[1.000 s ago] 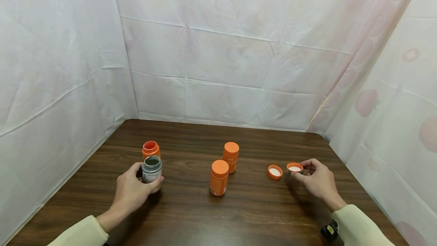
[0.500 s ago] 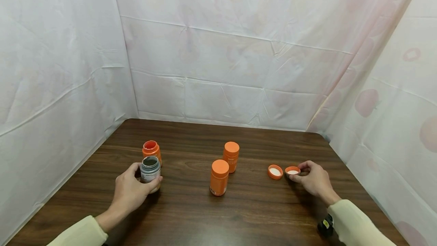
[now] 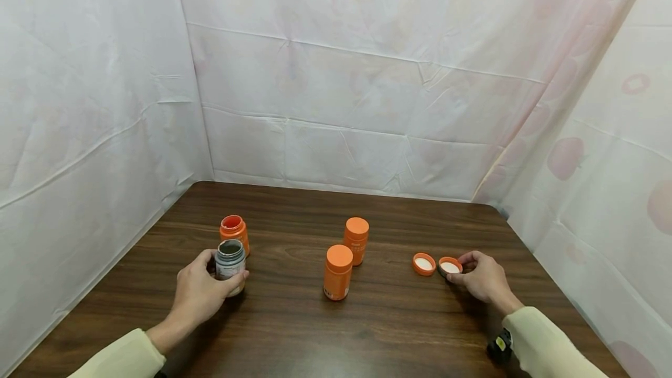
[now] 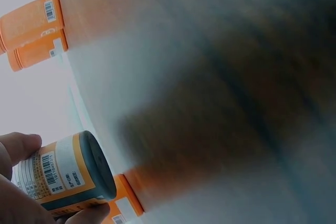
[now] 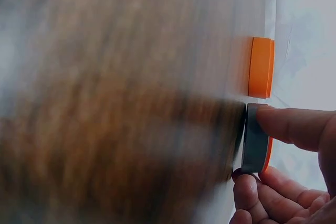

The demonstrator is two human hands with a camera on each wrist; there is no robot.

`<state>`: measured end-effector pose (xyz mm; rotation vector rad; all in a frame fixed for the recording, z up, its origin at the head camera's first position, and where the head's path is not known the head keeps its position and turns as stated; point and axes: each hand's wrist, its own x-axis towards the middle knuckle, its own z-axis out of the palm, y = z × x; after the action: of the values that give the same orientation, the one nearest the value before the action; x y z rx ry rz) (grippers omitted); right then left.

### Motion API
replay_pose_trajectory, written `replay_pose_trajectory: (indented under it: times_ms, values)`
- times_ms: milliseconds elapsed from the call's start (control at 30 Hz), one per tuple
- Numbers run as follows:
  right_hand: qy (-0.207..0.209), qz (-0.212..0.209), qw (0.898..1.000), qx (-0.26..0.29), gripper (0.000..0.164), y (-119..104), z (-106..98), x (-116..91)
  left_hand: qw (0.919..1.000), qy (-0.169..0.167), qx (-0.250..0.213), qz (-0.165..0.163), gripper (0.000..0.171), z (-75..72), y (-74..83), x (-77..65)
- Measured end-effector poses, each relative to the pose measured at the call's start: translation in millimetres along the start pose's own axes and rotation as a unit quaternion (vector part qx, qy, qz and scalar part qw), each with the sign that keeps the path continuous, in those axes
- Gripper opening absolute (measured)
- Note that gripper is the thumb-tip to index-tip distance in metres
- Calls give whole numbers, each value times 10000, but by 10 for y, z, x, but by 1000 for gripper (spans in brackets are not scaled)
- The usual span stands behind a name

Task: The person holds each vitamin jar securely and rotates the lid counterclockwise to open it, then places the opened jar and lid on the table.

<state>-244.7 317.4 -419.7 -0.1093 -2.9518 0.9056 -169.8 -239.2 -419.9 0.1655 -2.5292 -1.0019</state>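
Note:
My left hand grips an uncapped grey jar with a dark mouth. In the left wrist view the grey jar shows a barcode label and a dark base, with thumb and fingers round its side. Behind it stands an open orange jar. On the right, my right hand pinches a dark lid with an orange rim, white inside facing up. The right wrist view has the dark lid between thumb and fingers, low over the table. Beside it an orange lid lies inside up.
Two closed orange jars stand mid-table: a nearer jar and a farther jar. The dark wood table is bounded by white sheets at the back and both sides.
My right hand has brought the dark lid slightly left and down, beside the orange lid. My left hand has shifted the grey jar slightly left, uncovering more of the orange jar behind it.

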Motion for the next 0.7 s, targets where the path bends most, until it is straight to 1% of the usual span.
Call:
replay_pose_trajectory:
  times_ms: [167, 367, 533, 700]
  values:
    - [-23, 15, 10000, 5, 48, -9, 8, -5, 9998, -156, 15, -108, 65, -15, 6, 2]
    - [-61, 82, 9999, -8, 49, -63, -33, -27, 9992, -334, 35, -219, 67, -32, 6, 13]
    - [43, -77, 9999, -117, 52, -132, -61, -76, 9985, -469, -4, -281, 70, -34, -1, 30]
    - [83, -208, 9997, -77, 55, -198, -73, -137, 9976, -615, -20, -324, 73, -33, -22, 45]
